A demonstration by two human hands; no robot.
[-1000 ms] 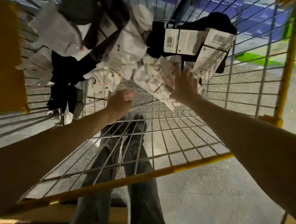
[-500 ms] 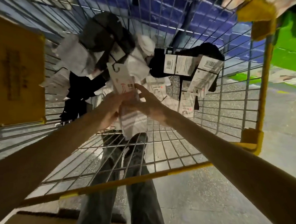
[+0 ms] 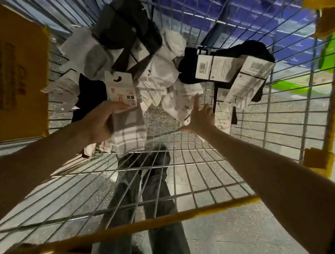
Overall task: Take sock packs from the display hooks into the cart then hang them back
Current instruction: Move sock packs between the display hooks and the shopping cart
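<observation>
I look down into a wire cart (image 3: 194,156) with yellow rims. My left hand (image 3: 101,123) grips a grey-and-white striped sock pack (image 3: 128,127) by its white card header, holding it upright above the cart floor. My right hand (image 3: 200,117) reaches forward with spread, straight fingers toward a white sock pack (image 3: 176,104) in the heap at the far end. That heap holds several white, grey and black sock packs, among them black pairs with barcode cards (image 3: 212,67).
A yellow panel (image 3: 12,74) fills the cart's left wall. Yellow corner posts (image 3: 333,99) stand at the right. My legs and shoes (image 3: 145,168) show through the wire floor. Blue shelving (image 3: 243,8) lies beyond the far wall.
My right hand let go of the striped pack and moved right toward the heap. My left hand keeps the pack and has lifted it slightly.
</observation>
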